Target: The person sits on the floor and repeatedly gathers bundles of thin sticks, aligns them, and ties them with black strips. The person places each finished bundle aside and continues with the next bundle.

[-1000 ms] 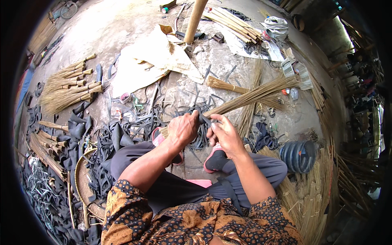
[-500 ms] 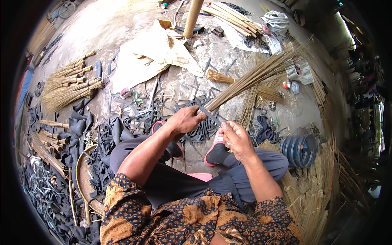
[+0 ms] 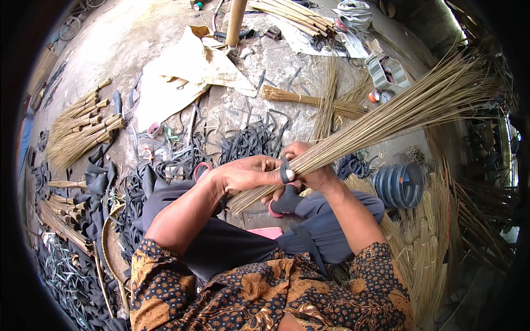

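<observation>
Concrete floor strewn with dark strips; over its middle, my left hand grips the bristle bundle beside a black band; my right hand is partly behind it, grip unclear from here.

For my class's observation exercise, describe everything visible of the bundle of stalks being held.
The bundle of stalks looks like dried plant stems, thin and straw-brown. It slants up rightward, gathered at its lower end and fanning at the top. A dark, rubbery-looking strip crosses it near the gathered end, where the left hand grips it; the right hand is partly hidden behind it.
</observation>
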The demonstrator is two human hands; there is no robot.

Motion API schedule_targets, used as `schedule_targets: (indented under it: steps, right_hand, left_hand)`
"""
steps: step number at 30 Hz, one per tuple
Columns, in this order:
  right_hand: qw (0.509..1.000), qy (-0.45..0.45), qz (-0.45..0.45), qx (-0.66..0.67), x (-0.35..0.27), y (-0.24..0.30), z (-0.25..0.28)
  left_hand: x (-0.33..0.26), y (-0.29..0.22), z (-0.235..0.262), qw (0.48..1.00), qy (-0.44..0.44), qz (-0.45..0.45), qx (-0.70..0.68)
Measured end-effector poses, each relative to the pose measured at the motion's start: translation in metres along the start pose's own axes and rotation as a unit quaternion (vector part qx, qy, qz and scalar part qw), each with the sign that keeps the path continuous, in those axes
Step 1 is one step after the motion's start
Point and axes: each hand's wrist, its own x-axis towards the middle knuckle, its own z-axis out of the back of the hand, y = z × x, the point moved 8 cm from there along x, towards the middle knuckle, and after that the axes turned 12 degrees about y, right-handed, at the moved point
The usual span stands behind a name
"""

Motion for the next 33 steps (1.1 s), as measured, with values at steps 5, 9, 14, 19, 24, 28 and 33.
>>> schedule_targets:
  steps: [5, 9, 14, 19, 24, 28, 33]
  right_hand:
    - [0.975, 0.099, -0.17, -0.103, 0.012, 0.003, 0.014]
    - [0.976, 0.107, -0.18, -0.054, 0.015, 0.029, 0.03]
    - [0.962, 0.043, -0.072, -0.259, 0.05, 0.04, 0.021]
    - [0.949, 0.06, -0.039, -0.308, 0.055, 0.03, 0.006]
    - [0.966, 0.107, -0.138, -0.189, 0.042, 0.007, -0.014]
    - [0.988, 0.094, -0.117, -0.026, 0.027, -0.011, -0.01]
    - [0.987, 0.044, -0.149, 0.043, 0.013, -0.034, -0.017]
  left_hand:
    - [-0.01, -0.02, 0.044, 0.915, -0.236, 0.007, 0.327]
    - [-0.023, -0.019, 0.064, 0.785, -0.343, 0.131, 0.499]
    - [-0.016, -0.008, 0.061, 0.763, -0.33, 0.126, 0.542]
    - [-0.016, -0.002, 0.066, 0.741, -0.337, 0.141, 0.564]
    - [-0.024, -0.006, 0.074, 0.767, -0.397, 0.116, 0.491]
    - [-0.032, 0.006, 0.084, 0.822, -0.426, 0.141, 0.35]
    - [-0.019, 0.013, 0.084, 0.926, -0.362, 0.02, 0.11]
